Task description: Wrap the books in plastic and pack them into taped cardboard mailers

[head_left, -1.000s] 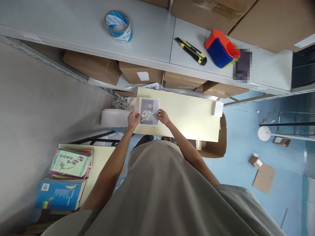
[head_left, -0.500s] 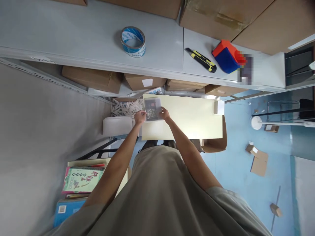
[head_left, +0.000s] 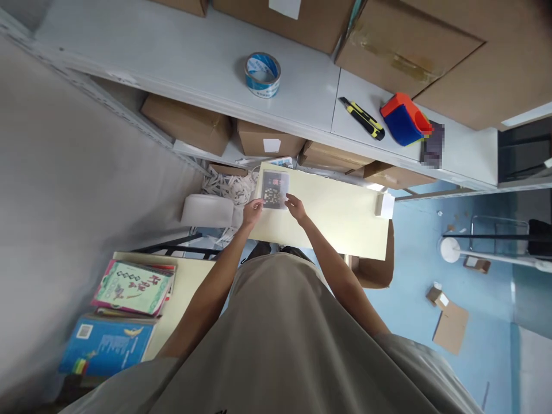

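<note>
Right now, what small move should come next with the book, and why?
Perhaps steady the book lightly from both sides: it is at the left end of the table, with the left hand at its near left corner and the right hand by its right edge.

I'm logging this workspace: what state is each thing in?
Packet: under cloudy film, over the table
Left hand: at packet's lower left corner, grip unclear
Right hand: at packet's right edge, grip unclear
Tape: lying flat, hole up
Cutter: lying on shelf, blade position unclear
Green book: closed
Blue book: closed
Box by table: open
</note>
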Available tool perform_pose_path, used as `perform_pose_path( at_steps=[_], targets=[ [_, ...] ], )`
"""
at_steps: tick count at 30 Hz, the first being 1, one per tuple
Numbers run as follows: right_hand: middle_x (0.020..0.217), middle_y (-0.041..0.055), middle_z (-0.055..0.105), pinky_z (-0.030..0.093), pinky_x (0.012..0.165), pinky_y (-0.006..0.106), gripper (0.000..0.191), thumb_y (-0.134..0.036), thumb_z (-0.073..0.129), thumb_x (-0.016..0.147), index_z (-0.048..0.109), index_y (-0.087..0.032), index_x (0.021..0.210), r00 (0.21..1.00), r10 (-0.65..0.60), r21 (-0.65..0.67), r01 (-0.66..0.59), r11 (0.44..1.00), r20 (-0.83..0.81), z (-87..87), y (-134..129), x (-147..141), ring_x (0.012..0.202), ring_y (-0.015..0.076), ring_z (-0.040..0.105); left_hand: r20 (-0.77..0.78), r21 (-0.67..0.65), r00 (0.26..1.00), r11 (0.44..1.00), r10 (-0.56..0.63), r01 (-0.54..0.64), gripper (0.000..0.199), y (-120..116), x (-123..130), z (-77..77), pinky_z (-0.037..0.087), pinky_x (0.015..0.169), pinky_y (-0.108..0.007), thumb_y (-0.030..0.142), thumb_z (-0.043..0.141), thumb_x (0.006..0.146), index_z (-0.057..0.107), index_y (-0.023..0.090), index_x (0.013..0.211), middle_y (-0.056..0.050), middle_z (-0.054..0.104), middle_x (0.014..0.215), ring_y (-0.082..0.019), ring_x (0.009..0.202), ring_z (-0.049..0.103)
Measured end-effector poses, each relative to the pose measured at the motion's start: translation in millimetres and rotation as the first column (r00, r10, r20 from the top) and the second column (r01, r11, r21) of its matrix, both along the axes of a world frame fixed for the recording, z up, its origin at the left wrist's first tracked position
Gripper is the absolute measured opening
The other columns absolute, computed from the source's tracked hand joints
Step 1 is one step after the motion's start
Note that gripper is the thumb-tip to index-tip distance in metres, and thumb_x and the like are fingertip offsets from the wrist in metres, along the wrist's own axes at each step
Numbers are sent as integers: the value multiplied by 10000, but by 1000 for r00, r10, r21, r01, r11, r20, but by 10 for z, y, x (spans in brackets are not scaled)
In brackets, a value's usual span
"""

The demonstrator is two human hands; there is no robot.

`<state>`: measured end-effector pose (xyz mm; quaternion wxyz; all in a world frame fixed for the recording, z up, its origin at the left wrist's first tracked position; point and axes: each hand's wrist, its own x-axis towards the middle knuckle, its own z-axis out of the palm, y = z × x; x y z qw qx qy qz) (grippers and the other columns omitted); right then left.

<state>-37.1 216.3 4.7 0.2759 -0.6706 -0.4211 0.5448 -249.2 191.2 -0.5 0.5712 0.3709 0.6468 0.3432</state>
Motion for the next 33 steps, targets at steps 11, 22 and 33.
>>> perform_pose_path(
  at_steps=[11, 22, 33],
  targets=[
    [1222, 100, 815, 570, 1081, 456, 434, -582, 758, 849, 750, -253, 1132, 868, 395, 124, -375, 919, -302, 348, -771, -156, 1147, 255, 748, 3, -1, 856, 856, 517, -517, 645, -1697, 45, 593, 633, 773, -408, 798, 684, 847, 813, 166, 850, -107, 756, 704, -257, 702, 752],
    [1237, 88, 808, 595, 1037, 429, 519, -686, 755, 881, 751, -279, 1203, 506, 740, 160, -767, 621, -443, 915, -1993, -1032, 1105, 262, 779, 64, 170, 551, 535, 832, -827, 805, -3367, -165, 1086, 656, 893, -450, 846, 596, 910, 762, 134, 1248, -200, 795, 1260, -299, 937, 809],
    [1201, 92, 822, 598, 962, 384, 526, -667, 798, 868, 772, -257, 1196, 224, 874, 267, -893, 361, -431, 1267, -3727, -2437, 1032, 237, 780, 265, 268, 232, 160, 936, -950, 596, -5447, -923, 1372, 570, 1118, -519, 478, 725, 889, 675, 242, 1433, -159, 641, 1553, -334, 1349, 687]
  ],
)
